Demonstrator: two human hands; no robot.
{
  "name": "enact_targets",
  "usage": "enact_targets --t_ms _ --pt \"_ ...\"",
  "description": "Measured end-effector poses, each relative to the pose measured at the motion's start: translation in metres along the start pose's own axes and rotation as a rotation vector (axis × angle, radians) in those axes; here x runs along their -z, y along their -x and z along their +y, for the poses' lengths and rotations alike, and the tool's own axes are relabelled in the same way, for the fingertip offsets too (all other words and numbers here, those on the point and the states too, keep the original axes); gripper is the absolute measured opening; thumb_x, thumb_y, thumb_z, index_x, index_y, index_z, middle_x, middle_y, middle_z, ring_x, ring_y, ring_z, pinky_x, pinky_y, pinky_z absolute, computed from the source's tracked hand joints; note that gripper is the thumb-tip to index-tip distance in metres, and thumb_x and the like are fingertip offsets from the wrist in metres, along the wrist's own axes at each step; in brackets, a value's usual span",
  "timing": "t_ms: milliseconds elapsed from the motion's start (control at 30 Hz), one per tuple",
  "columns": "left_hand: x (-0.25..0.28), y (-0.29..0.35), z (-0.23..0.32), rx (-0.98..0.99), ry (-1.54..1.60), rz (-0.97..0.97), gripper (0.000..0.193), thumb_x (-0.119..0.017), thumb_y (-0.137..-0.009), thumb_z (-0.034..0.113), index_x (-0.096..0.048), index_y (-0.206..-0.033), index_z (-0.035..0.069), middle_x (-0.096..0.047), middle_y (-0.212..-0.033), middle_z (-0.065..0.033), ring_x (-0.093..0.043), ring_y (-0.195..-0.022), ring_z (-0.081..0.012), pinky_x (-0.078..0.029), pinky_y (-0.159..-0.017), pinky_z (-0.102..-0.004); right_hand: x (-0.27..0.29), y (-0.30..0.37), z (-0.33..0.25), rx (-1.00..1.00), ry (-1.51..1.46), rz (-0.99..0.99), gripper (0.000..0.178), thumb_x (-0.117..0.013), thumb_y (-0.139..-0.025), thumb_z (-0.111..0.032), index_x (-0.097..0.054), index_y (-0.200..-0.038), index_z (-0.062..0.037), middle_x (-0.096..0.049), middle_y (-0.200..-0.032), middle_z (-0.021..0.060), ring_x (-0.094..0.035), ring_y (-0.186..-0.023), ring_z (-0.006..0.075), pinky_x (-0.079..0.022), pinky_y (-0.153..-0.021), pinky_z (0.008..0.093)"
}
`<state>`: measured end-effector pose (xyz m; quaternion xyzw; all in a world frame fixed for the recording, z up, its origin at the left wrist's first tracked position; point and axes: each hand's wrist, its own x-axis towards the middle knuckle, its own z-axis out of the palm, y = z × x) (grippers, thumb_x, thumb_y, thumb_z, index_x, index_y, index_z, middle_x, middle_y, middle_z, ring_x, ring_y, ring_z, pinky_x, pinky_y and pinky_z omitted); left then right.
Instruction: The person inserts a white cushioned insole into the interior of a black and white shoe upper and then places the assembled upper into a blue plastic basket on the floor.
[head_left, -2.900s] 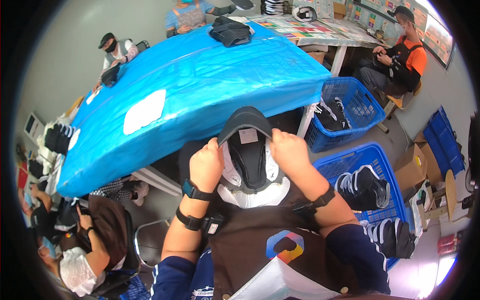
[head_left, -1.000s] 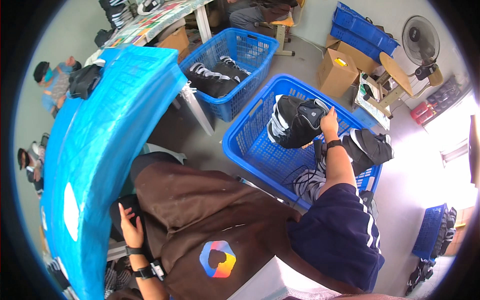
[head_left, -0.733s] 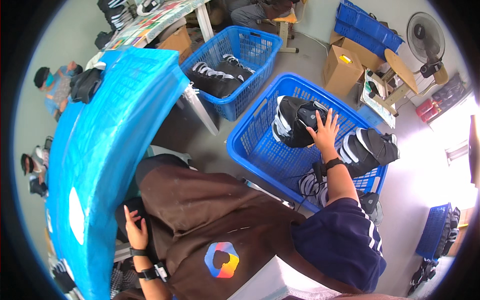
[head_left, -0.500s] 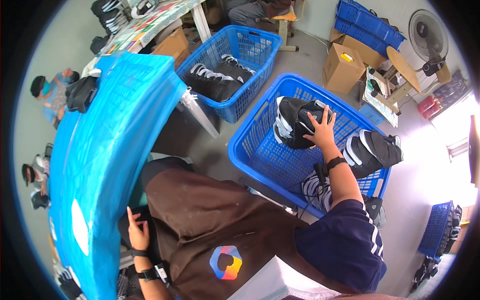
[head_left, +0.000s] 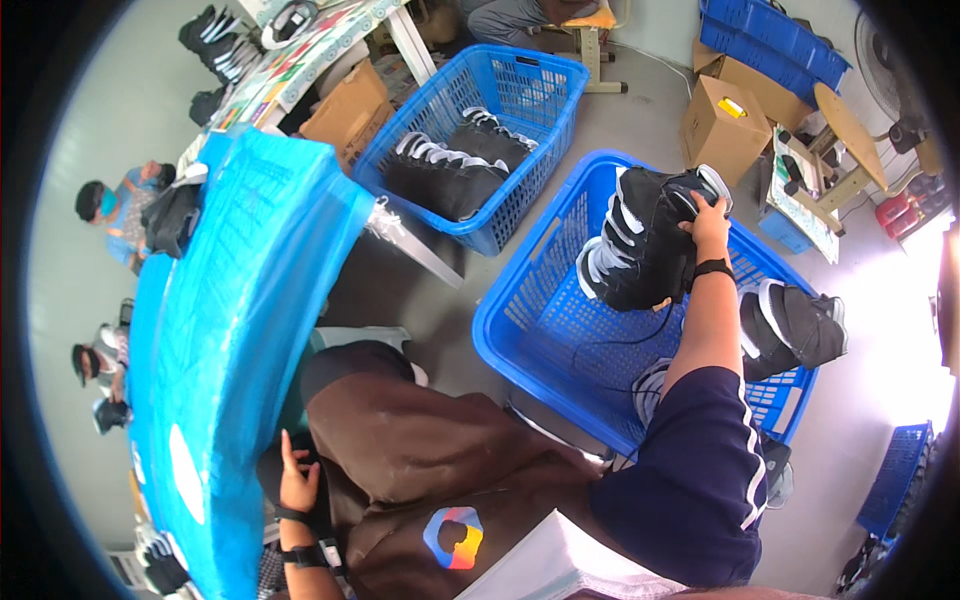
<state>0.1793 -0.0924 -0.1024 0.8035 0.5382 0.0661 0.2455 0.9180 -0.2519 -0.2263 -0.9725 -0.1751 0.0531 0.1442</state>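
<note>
My right hand (head_left: 710, 222) is closed on the end of a stack of black caps with white bands (head_left: 640, 235), nested into one another. It holds the stack tilted over the large blue plastic basket (head_left: 500, 335) in front of me. Another such stack (head_left: 790, 325) stands at the basket's right side, and striped white-and-black pieces (head_left: 650, 385) show partly behind my forearm. My left hand (head_left: 298, 482) rests low beside the blue-covered table (head_left: 250, 290), fingers apart, with nothing seen in it.
A second blue basket (head_left: 490, 235) with more black-and-white stacks stands farther off, near a table leg (head_left: 425, 250). Cardboard boxes (head_left: 715, 120), blue crates (head_left: 775, 45) and a wooden chair (head_left: 850, 125) are at the back right. Other people (head_left: 135, 205) sit along the far left.
My right hand has raised the stack of caps and turned it more upright, its fingers now wrapped round the end. The view has shifted slightly; my left hand stays by the table.
</note>
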Motion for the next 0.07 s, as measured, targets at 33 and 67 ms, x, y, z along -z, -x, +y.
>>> enact_targets --t_ms 33,67 --pt "0.0035 -0.0001 -0.0017 0.018 -0.024 -0.036 0.087 -0.059 -0.071 -0.002 -0.004 -0.137 0.016 -0.053 -0.099 -0.0164 -0.058 -0.075 -0.0214 -0.048 -0.066 -0.0313 -0.0036 -0.0056 -0.0001 -0.015 0.007 -0.027 0.075 -0.077 -0.057 -0.019 -0.042 -0.122 -0.0329 -0.018 -0.137 0.0165 -0.039 -0.114 0.0369 -0.034 -0.093 0.0438" --pt "0.0054 0.0025 -0.0006 0.042 -0.047 -0.080 0.088 -0.059 -0.072 -0.001 -0.003 -0.137 0.017 -0.053 -0.100 -0.0162 -0.058 -0.075 -0.0215 -0.048 -0.067 -0.0312 -0.0063 -0.0063 -0.0022 -0.031 0.022 -0.059 0.076 -0.077 -0.057 -0.019 -0.040 -0.123 -0.0331 -0.017 -0.138 0.0163 -0.039 -0.114 0.0364 -0.034 -0.094 0.0436"
